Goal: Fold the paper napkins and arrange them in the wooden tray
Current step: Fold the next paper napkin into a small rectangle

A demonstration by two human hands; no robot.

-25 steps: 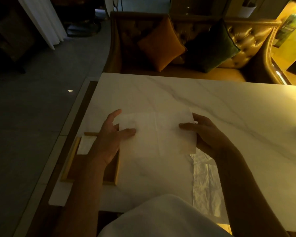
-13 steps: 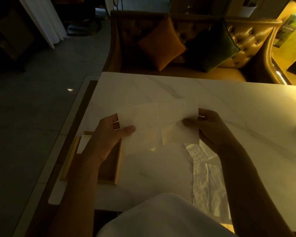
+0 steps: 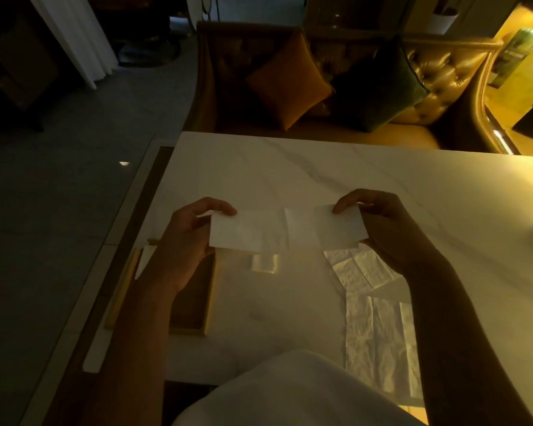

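Two hands hold one paper napkin point(image 3: 286, 230) up over the marble table point(image 3: 351, 179), one at each short end. Nearest the camera, a pale garment point(image 3: 290, 395) fills the bottom edge of the view, cut off by the frame. Just beyond it on the right, more unfolded napkins point(image 3: 379, 327) lie flat and crumpled on the table, partly covered by the right forearm, so their number is hard to tell. On the left, the wooden tray point(image 3: 211, 290) sits near the table's left edge; the left forearm and wrist cross over it and hide most of its inside. A white patch shows at the tray's far left corner, possibly a folded napkin, but the dim light leaves that unclear.

The left hand point(image 3: 186, 244) pinches the napkin's left end, thumb on top near the upper corner and the fingers behind the sheet. The right hand point(image 3: 385, 229) pinches the right end the same way, thumb over the upper edge. The napkin between them is a long, narrow white strip, stretched nearly level, with a crease near its middle. It hangs clear of the table and just beyond the tray. Farther off stands a tufted sofa point(image 3: 443, 75) with an orange cushion point(image 3: 286, 84) and a dark green cushion point(image 3: 382, 84).
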